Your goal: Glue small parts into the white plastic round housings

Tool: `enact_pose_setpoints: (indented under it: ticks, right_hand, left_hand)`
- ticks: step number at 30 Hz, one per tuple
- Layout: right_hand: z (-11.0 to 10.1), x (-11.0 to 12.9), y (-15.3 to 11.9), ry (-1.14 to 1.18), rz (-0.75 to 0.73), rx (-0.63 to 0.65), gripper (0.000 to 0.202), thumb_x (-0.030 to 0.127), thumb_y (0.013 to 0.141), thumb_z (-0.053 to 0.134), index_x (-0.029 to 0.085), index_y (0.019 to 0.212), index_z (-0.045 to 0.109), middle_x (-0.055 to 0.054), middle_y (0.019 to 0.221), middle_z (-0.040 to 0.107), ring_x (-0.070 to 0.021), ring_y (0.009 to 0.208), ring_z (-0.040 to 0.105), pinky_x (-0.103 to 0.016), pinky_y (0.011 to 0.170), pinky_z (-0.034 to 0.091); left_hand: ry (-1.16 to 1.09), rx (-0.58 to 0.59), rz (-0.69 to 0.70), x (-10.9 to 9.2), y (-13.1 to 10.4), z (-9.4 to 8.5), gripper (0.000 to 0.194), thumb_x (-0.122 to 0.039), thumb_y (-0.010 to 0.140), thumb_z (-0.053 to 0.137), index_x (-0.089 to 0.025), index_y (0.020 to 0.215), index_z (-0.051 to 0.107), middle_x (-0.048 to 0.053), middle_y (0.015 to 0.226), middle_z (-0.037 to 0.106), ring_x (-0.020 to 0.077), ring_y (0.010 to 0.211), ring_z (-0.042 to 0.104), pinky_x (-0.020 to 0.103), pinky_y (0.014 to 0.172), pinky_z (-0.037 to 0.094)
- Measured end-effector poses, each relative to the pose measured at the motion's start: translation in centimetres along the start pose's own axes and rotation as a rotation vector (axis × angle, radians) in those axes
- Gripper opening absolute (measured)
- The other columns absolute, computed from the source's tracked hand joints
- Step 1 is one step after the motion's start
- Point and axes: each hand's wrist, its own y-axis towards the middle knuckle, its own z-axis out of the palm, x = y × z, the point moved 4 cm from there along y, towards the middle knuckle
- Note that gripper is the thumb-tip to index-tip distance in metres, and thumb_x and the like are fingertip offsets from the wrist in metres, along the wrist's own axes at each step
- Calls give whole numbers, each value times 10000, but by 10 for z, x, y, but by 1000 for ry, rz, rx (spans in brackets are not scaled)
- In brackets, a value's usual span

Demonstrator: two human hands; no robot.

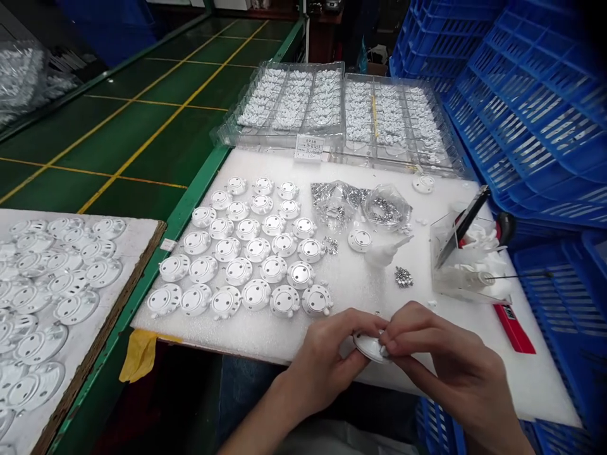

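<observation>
A round white part (371, 346) is held near the front edge of the white foam mat (265, 167). My left hand (327, 354) grips its left side between thumb and fingers. At its right edge, my right hand (441, 354) pinches with thumb and fingertips; whether a small piece is between them is hidden. Rows of similar round white parts (273, 268) lie on the mat to the left. A single one (360, 240) sits beside a translucent dropper bottle (382, 254). A small pile of metal pieces (403, 277) lies just beyond my right hand.
Clear trays of small white pieces (298, 104) stand at the back. Plastic bags of metal bits (386, 207) lie mid-mat. At right are a clear tool box (455, 284), a red object (515, 328) and blue crates (535, 107). A green conveyor (118, 120) runs at left.
</observation>
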Motion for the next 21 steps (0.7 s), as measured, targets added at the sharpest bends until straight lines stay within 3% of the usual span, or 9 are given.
enact_pose_setpoints:
  ticks: [5,14,21]
  right_hand:
    - [-1,-4,1,11,23,-26,162,124,935,662,272,991,696,-11,853,667,-129,796,664,-210,645,555]
    - [-1,-13,1,28,74,-2,191,179,942,673,331,1037,740,-3,858,650,-119,781,666,-206,663,554]
    - [1,-18,3,110,128,-24,100,217,932,699,301,951,749,-7,819,641,-114,751,634,-198,638,530]
  left_hand:
    - [-7,2,-30,-2,2,-1,126,-114,923,680,-205,1008,656,53,1076,801,158,949,751,208,833,540]
    - [7,-7,-127,-2,3,-3,123,-104,900,686,-198,974,713,46,1006,800,167,924,748,219,802,544]
    - [-21,-12,-206,0,3,-4,124,-98,879,685,-192,959,691,42,983,795,166,904,756,222,790,555]
